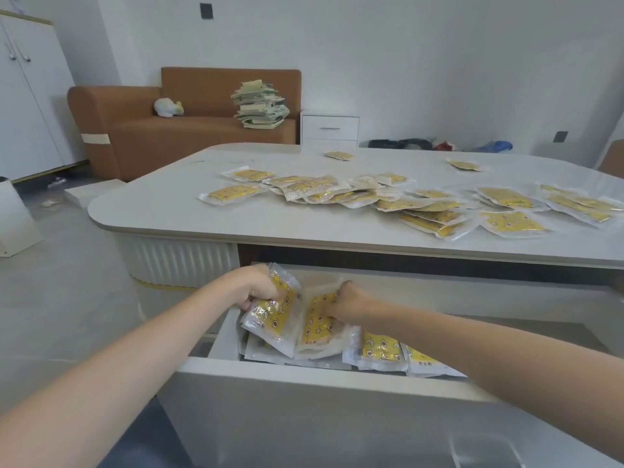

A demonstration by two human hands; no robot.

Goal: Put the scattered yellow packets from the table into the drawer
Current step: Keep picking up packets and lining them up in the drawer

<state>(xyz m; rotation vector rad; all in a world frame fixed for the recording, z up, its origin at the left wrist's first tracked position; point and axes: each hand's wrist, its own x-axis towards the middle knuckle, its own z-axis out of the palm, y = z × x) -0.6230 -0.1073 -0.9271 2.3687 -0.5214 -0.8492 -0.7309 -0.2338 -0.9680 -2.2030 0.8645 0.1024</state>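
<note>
Below the white table (175, 214) a white drawer (304, 380) stands pulled out. My left hand (258, 285) grips a bunch of yellow packets (275, 315) over the drawer's left end. Beside it my right hand (346, 300) grips another yellow packet (315, 327), standing on edge in the drawer. More yellow packets (380, 349) lie flat in the drawer under my right forearm. Several scattered yellow packets (422, 206) cover the middle and right of the tabletop, with two single ones (339, 155) farther back.
A brown sofa (152, 133) with a stack of papers (260, 104) and a small plush toy (169, 107) stands behind the table. A white nightstand (330, 127) is beside it and a white cabinet (27, 96) at the left wall. A white box (17, 224) sits on the floor.
</note>
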